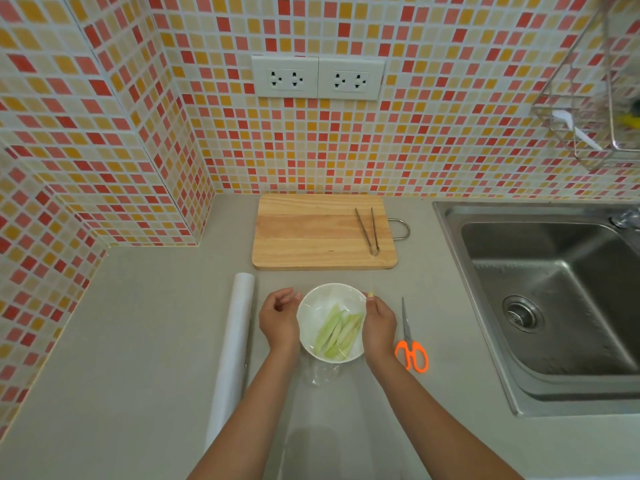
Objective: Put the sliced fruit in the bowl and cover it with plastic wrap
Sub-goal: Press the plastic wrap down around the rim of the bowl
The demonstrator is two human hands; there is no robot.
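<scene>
You are standing in a home kitchen, as the red, orange and cream mosaic wall tiles point(242, 147), the stainless steel sink point(554, 292) set into a grey countertop point(138, 341), and the rectangular wooden cutting board point(311, 233) show.

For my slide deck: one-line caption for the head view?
Both hands press plastic wrap around a white bowl of sliced fruit.

A single head-worn wide-angle view looks forward and steeply down from close above a grey kitchen counter point(138, 341), facing the tiled wall point(450, 150), edges bowed.
</scene>
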